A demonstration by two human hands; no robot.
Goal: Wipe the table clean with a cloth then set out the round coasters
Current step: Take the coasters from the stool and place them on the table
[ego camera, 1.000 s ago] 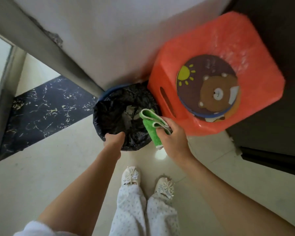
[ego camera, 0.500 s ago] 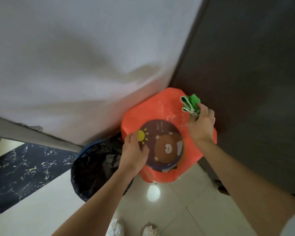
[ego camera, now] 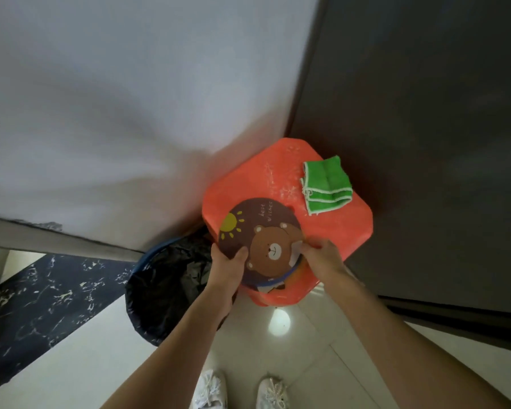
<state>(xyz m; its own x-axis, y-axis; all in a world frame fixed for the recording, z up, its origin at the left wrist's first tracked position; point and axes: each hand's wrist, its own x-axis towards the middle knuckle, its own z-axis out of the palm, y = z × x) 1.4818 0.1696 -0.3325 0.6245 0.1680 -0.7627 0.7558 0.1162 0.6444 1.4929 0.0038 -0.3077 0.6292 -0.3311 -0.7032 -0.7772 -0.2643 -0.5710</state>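
The left hand (ego camera: 229, 268) and right hand (ego camera: 322, 256) pinch the top coaster (ego camera: 263, 240), reading "best wishes", hiding those stacked beneath. The cloth (ego camera: 326, 184) lies folded on the orange worktop (ego camera: 248, 184).

The orange table (ego camera: 348, 228) looks like smooth, faintly scuffed plastic, the green cloth (ego camera: 326, 184) is soft ribbed fabric with pale edging, the round coaster (ego camera: 260, 228) shows a matt print, and the floor (ego camera: 322, 358) tiles are glossy.
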